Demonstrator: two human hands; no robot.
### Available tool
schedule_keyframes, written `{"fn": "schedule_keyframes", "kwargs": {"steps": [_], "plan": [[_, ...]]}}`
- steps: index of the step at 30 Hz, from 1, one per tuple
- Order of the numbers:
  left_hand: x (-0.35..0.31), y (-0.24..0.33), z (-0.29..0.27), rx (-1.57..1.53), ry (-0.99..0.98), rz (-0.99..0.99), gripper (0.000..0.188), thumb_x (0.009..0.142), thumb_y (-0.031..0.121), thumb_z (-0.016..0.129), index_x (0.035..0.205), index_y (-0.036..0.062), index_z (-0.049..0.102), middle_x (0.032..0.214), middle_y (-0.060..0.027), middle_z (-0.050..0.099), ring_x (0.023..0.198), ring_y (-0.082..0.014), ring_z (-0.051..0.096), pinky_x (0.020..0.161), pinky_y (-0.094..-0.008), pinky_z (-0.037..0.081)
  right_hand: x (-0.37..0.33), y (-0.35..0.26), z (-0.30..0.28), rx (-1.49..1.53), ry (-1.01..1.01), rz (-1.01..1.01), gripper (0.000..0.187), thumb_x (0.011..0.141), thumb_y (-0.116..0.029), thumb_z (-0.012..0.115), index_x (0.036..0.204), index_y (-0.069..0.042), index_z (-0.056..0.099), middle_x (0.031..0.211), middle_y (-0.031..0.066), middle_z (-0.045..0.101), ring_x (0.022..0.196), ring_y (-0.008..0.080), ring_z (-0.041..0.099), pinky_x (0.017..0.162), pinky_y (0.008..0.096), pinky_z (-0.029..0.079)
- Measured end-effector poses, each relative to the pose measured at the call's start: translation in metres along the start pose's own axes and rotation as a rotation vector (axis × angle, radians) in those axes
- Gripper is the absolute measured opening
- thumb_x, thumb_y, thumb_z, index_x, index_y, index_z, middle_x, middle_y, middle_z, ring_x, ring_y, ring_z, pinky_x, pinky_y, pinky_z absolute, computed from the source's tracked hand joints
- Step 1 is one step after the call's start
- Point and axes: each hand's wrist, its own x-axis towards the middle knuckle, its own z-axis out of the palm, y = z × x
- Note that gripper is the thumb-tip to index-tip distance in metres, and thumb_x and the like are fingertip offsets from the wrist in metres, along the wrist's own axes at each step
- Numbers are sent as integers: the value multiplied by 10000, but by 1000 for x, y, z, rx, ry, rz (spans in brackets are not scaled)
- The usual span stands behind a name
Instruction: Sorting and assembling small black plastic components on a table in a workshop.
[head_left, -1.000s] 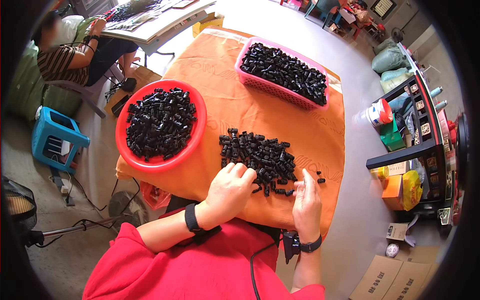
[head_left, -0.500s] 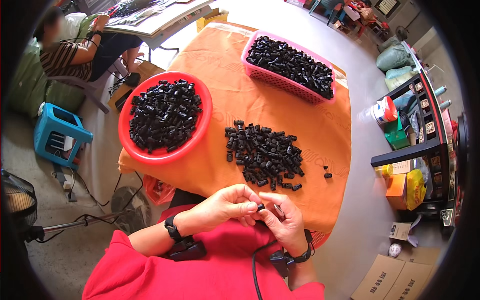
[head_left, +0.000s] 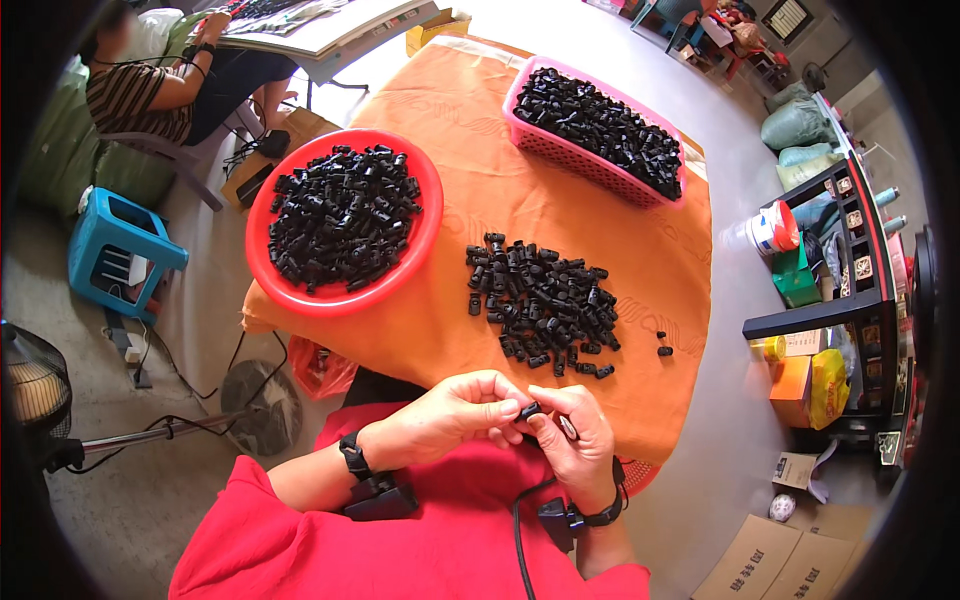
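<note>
Over the table's near edge, my left hand (head_left: 470,408) pinches a small black cylindrical plastic piece (head_left: 529,410) that looks like a cord lock. My right hand (head_left: 578,440) closes on the same piece from the other side with thumb and forefinger. A thin silvery tool (head_left: 568,427) sticks out between my right fingers; its kind is mostly hidden. Just beyond my hands lies a loose pile of the same black pieces (head_left: 550,305). Two such pieces (head_left: 664,350) lie apart, right of the pile.
The orange cloth (head_left: 480,170) covers the table. A round red basin (head_left: 436,235) full of black pieces stands left, a pink basket (head_left: 600,178) of them at the back right. On the floor are a blue stool (head_left: 120,245) and a fan (head_left: 38,390). Another person (head_left: 150,95) sits far left.
The view has shifted slightly, so the table things appear a little further right. Both hands still grip the black piece, which now shows more between the fingertips.
</note>
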Motion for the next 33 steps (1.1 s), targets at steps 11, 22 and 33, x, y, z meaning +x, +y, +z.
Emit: {"fn": "schedule_keyframes", "kwargs": {"steps": [11,22,33], "plan": [[-3,3,0,21,12,-61,229,998,223,596,1123,31,603,1089,-63,674,938,-119,635,845,-283,514,4,2,4,-169,13,-144,288,865,40,691,1136,-58,689,882,44,579,685,114,539,616,240,448],[-1,-7,-3,32,11,-70,258,1031,302,529,1061,52,587,1002,-36,647,899,-109,624,776,-264,522,1,1,3,-247,-36,-186,345,858,24,694,1192,-59,663,831,40,545,642,113,498,577,246,434],[-2,-9,4,-47,110,-45,249,1045,284,493,1077,56,588,932,-32,606,865,-104,573,735,-259,492,-4,-9,-2,-338,-5,29,132,999,-164,549,967,-40,580,852,91,591,800,270,561,741,379,448]]}}
